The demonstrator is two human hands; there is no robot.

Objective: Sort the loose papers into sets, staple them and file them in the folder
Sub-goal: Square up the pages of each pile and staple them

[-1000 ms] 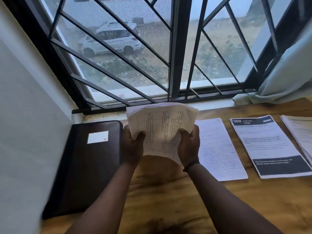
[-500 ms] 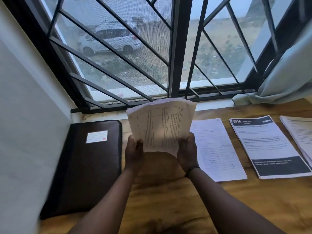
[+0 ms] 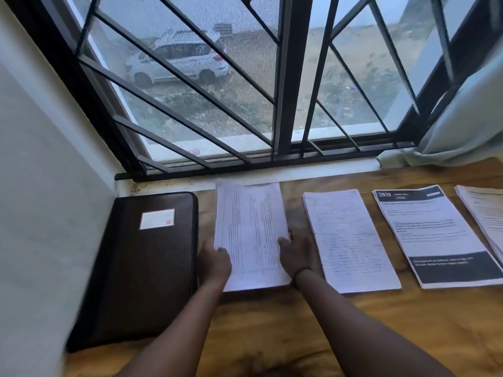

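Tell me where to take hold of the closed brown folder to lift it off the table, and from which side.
Grip the brown folder by its right long edge, coming in from the right. It lies flat and closed, its left side is tight against the wall, and the right edge faces a bare strip of table beside the left hand. Fingers would probably slide under there; the far edge is close to the window sill.

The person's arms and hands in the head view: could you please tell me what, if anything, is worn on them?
Both forearms are bare, with no sleeves showing. The right hand has a thin dark band around its wrist. The left hand shows no band, watch or glove. No rings can be made out on either hand.
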